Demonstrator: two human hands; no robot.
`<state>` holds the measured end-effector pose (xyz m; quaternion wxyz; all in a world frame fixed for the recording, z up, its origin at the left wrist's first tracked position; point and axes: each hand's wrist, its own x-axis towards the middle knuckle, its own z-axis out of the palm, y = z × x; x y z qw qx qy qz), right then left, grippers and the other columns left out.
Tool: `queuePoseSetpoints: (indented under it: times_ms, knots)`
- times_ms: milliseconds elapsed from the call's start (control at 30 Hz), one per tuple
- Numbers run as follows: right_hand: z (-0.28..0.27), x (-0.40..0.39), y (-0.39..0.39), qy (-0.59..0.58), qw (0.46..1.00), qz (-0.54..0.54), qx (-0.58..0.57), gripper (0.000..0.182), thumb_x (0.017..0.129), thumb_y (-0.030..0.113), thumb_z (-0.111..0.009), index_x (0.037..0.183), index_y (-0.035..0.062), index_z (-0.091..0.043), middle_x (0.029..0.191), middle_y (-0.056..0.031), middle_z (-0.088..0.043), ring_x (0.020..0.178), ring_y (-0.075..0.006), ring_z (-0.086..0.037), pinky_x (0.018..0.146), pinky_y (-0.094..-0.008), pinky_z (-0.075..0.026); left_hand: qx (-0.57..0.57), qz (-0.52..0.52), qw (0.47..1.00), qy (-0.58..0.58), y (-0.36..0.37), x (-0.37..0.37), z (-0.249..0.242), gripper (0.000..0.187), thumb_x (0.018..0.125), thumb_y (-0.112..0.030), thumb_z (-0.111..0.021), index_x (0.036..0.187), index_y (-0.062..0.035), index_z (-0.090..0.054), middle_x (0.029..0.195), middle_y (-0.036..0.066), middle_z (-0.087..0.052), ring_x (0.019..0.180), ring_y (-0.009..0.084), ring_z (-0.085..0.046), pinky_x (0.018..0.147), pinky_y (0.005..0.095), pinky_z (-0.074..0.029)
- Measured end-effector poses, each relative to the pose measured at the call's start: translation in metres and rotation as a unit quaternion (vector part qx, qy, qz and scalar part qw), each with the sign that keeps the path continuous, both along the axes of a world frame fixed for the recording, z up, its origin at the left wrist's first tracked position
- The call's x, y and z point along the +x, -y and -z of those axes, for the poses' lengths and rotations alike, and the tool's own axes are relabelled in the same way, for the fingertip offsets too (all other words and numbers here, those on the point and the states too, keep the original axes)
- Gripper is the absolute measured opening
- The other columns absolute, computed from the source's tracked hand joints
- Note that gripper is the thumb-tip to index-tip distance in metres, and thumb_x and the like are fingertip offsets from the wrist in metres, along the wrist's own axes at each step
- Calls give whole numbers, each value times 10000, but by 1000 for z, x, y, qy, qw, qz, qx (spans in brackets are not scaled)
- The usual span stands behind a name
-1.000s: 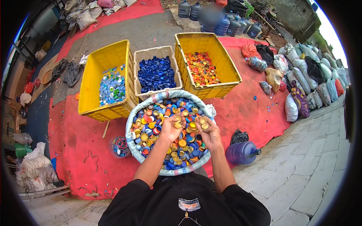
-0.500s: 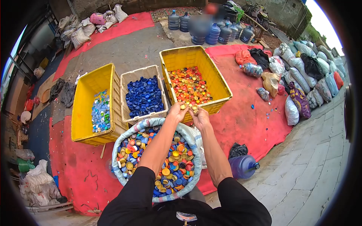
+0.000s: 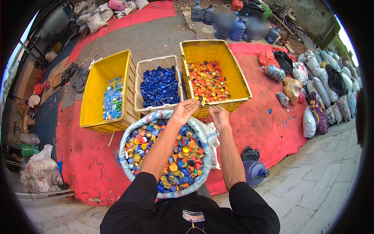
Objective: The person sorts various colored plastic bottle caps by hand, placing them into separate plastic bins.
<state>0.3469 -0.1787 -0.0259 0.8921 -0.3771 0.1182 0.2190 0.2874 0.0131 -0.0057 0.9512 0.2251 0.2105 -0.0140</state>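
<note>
My left hand [image 3: 185, 112] is at the near rim of the right yellow crate [image 3: 236, 100], palm turned up and fingers stretched out, with no cap visible in it. Beside it, my right hand [image 3: 219, 117] is at the same rim, fingers loosely apart and apparently holding nothing. Inside that crate lie red, orange and yellow bottle caps [image 3: 208, 82]. Under my forearms stands an open woven sack [image 3: 205, 136] with a rolled rim, full of mixed bottle caps [image 3: 173, 167]; my left forearm hides some of them.
A white crate [image 3: 138, 89] of dark blue caps stands in the middle, and a left yellow crate [image 3: 91, 113] holds light blue, white and green caps. A large water bottle [image 3: 254, 172] lies at right. Filled sacks [image 3: 321, 91] are piled beyond on the red mat [image 3: 265, 128].
The yellow caps that were between my fingers are gone from both hands. My hands have moved slightly apart and opened at the crate rim. The camera view has shifted.
</note>
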Motion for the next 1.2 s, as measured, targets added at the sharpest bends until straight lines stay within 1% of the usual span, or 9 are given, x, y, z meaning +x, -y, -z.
queuePoseSetpoints:
  times_ms: [133, 233, 333, 400, 433, 567, 800, 933, 1200]
  knots:
    - [-21, -64, 12, 33, 997, -10, -65, 534, 848, -83, -461, 1341, -175, -277, 1358, -322, -388, 1194, -380, -513, 990, -385, -485, 22, -37, 999, 1, -11, -89, -22, 310, 931, -88, -501, 1194, 76, -495, 1133, 187, -596, 1068, 259, -604, 962, 378, -510]
    - [-27, -122, 15, 129, 957, -47, -257, 446, 850, -55, -477, 1288, -109, -412, 1239, -263, -536, 1068, -292, -598, 876, -331, -518, 79, -72, 994, -19, -15, -162, -18, 255, 939, -106, -520, 1150, 36, -527, 1071, 141, -617, 982, 221, -625, 882, 358, -542]
    - [-20, -171, 7, 284, 846, -49, -449, 299, 830, -25, -537, 1127, -31, -567, 984, -154, -670, 869, -199, -632, 769, -327, -520, 92, -123, 986, -61, -17, -223, -6, 180, 928, -96, -542, 1089, -17, -555, 990, 92, -624, 874, 175, -624, 786, 313, -543]
    - [-27, -198, 0, 412, 728, -65, -544, 264, 800, -23, -576, 1063, -10, -604, 927, -160, -659, 819, -272, -619, 745, -379, -504, 117, -139, 980, -76, -16, -257, -3, 154, 922, -83, -544, 1066, -30, -564, 963, 85, -629, 852, 160, -623, 754, 299, -538]
    - [-26, -209, -5, 447, 702, -63, -551, 247, 779, -13, -600, 1024, 3, -625, 902, -166, -645, 821, -335, -597, 747, -414, -484, 130, -153, 975, -98, -14, -272, -6, 139, 917, -73, -544, 1050, -36, -566, 935, 76, -626, 808, 148, -613, 714, 285, -533]
    - [-16, -241, -28, 513, 654, -145, -537, 323, 757, 3, -618, 1080, 2, -600, 905, -167, -645, 895, -348, -578, 827, -422, -456, 152, -189, 963, -117, -13, -318, 0, 140, 913, -59, -548, 1049, -34, -563, 902, 57, -608, 714, 111, -563, 646, 260, -494]
    - [-24, -249, -66, 564, 569, -188, -568, 402, 743, 2, -651, 1137, 21, -575, 952, -152, -665, 879, -321, -564, 798, -406, -448, 219, -187, 944, -158, -18, -364, 1, 158, 900, -77, -579, 1047, -24, -557, 872, 37, -606, 670, 74, -528, 602, 223, -444]
    - [-18, -238, -84, 585, 518, -196, -593, 411, 750, 23, -601, 1160, 7, -568, 873, -184, -650, 870, -337, -555, 742, -437, -436, 238, -188, 939, -163, -23, -373, 2, 158, 887, -77, -594, 1029, -16, -562, 833, 17, -599, 641, 60, -511, 579, 208, -422]
    - [-20, -240, -83, 606, 475, -205, -604, 406, 729, 38, -622, 1131, 55, -569, 826, -128, -635, 895, -324, -534, 746, -435, -392, 245, -190, 938, -153, -27, -377, 9, 168, 887, -84, -608, 1035, -16, -566, 830, 11, -591, 649, 59, -507, 594, 207, -426]
